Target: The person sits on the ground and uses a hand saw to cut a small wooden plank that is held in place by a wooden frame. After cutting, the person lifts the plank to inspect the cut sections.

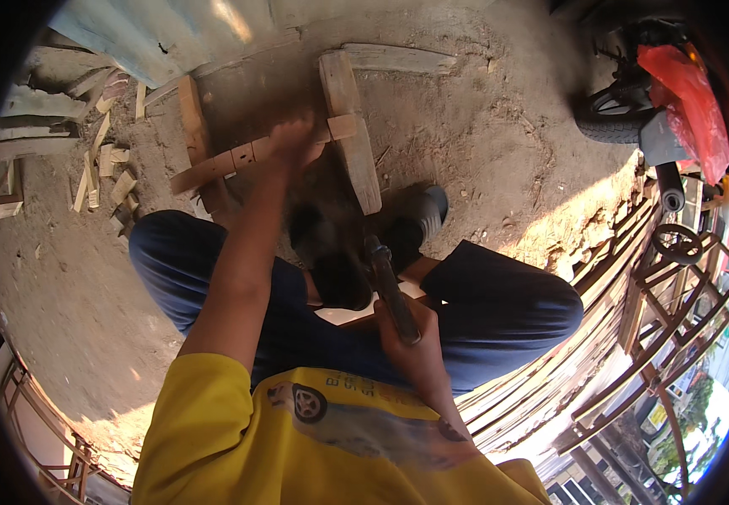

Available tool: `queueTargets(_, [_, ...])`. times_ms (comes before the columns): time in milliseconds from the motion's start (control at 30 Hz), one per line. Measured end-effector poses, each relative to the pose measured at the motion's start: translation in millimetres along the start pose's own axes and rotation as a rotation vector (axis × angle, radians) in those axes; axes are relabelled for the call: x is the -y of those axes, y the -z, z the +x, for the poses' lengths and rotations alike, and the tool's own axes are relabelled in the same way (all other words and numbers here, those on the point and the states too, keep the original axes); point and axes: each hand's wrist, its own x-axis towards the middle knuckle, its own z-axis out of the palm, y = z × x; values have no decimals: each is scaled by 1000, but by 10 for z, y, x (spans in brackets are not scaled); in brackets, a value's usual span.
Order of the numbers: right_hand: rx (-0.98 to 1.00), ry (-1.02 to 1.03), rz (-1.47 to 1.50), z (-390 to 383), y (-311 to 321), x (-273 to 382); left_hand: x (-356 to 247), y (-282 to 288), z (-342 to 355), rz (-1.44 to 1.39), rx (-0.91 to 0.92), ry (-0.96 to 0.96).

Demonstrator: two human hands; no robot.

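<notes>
Bracing the wooden strip (228, 161) with your left hand (295, 139), you look, in my judgement, to be partway through the work: the strip is already laid across two supports, the left timber (192, 118) beneath its left part and the right timber (362, 170) beneath its right end, and a few dark lines cross it. Whether any section is fully parted I cannot tell, since all of it lies in one row; what is left seems to be the stretch near your left hand. That arm reaches forward, fairly straight, its hand on the strip toward the right end; the fingers are blurred, so I cannot tell whether they grip or merely press. On your side of the strip, your right hand (408, 343) is wrapped around the dark-handled tool (388, 282), which points toward the strip. Wood scraps (122, 187) lie left of the strip.
</notes>
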Motion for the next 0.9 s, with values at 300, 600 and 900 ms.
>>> queueTargets(300, [-26, -25, 76, 65, -10, -128, -21, -88, 0, -18, -8, 36])
queueTargets(600, [-143, -69, -20, -516, 212, -71, -91, -49, 0, 11, -10, 18])
queueTargets(900, [-98, 8, -17, -677, 275, -171, -81, 11, -23, -39, 34, 20])
